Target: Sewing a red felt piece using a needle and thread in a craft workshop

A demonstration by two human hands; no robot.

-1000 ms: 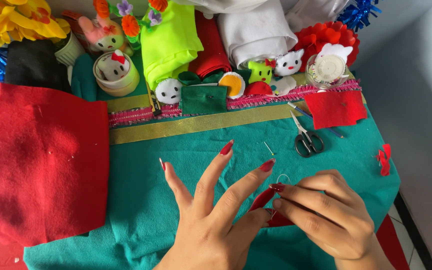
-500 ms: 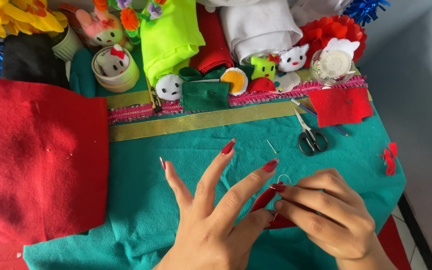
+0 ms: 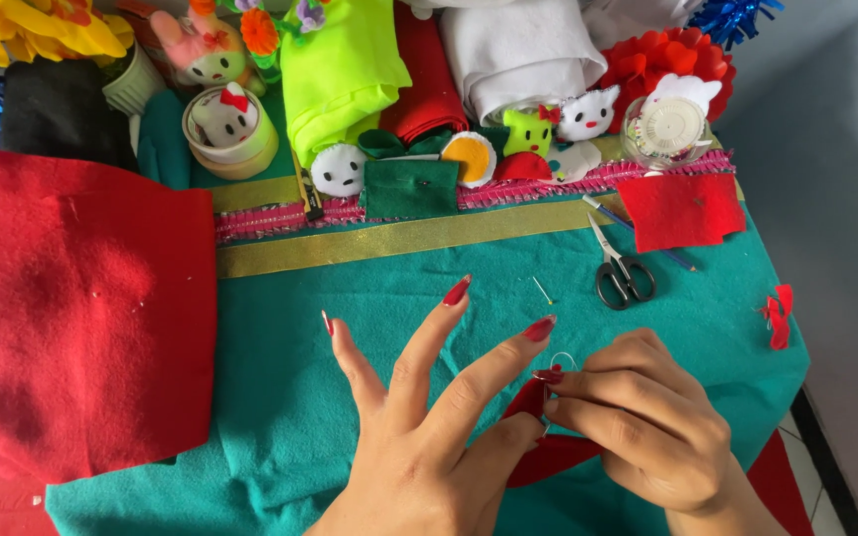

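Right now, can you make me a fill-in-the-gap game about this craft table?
1. The scissors lie on the ____ felt.
2. Both hands pinch a small piece of ____ felt.
3. The big red felt sheet lies to the ____ of the left hand.
4. The right hand touches the ____ hand.

Missing words: teal; red; left; left

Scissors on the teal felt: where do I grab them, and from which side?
Probably take the scissors by the black finger loops at the near end, coming from the front edge of the teal felt. The closed blades point away toward the pink trim, and the loops lie flat and clear.
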